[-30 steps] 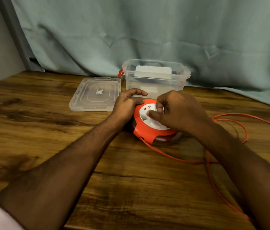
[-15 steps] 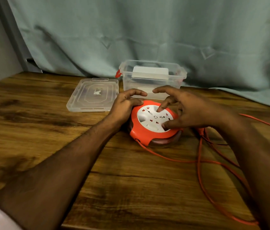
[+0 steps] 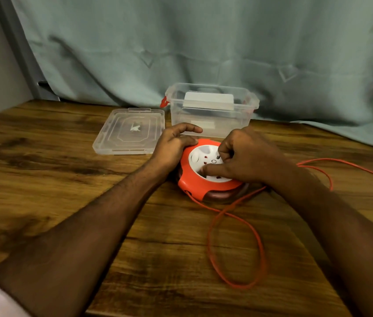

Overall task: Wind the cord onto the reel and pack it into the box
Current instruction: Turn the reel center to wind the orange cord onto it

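Note:
An orange cord reel (image 3: 198, 183) with a white socket face lies flat on the wooden table. My left hand (image 3: 172, 146) grips its left rim, thumb over the top edge. My right hand (image 3: 243, 156) sits on the white face, fingers curled round a small dark knob, thumb pressed on the face. The orange cord (image 3: 257, 244) leaves the reel's front and lies in a loose loop on the table, with more strands trailing off to the right. Behind the reel stands the clear plastic box (image 3: 211, 117), open at the top.
The box's clear lid (image 3: 130, 132) lies flat to the left of the box. A grey-green curtain (image 3: 203, 46) hangs behind the table. A grey wall is at the far left. The table's front edge runs along the bottom of the view.
My right hand went from spread fingers at the reel's right edge back onto the white face, curled on the knob. The loose cord has drawn into a loop nearer the reel.

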`<state>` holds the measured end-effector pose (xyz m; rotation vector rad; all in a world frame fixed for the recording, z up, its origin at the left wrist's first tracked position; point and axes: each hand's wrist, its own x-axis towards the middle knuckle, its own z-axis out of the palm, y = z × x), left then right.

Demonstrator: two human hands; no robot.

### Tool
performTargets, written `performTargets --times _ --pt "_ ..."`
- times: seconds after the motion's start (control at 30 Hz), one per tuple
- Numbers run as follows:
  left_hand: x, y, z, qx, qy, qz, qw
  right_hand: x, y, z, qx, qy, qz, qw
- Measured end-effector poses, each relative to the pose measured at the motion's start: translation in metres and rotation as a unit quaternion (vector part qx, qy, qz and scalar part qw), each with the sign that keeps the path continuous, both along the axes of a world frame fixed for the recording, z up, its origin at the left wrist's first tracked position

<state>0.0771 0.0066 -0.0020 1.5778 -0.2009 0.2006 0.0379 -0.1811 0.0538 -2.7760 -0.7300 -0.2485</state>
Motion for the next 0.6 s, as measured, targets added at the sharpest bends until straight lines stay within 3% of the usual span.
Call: performTargets --times 0.27,0.43,0.6 --pt "-0.002 -0.001 0.0 0.003 0.006 0.003 1.0 0.004 0.021 -0.018 0.031 -0.048 -0.069 0.996" --pt "-0.001 0.0 0.0 0.003 0.006 0.004 1.0 0.002 0.013 -0.007 0.023 -0.088 -0.004 0.996" --pt "-0.001 0.0 0.0 -0.003 0.011 0.005 1.0 0.008 -0.015 0.01 0.04 0.062 0.094 0.993"
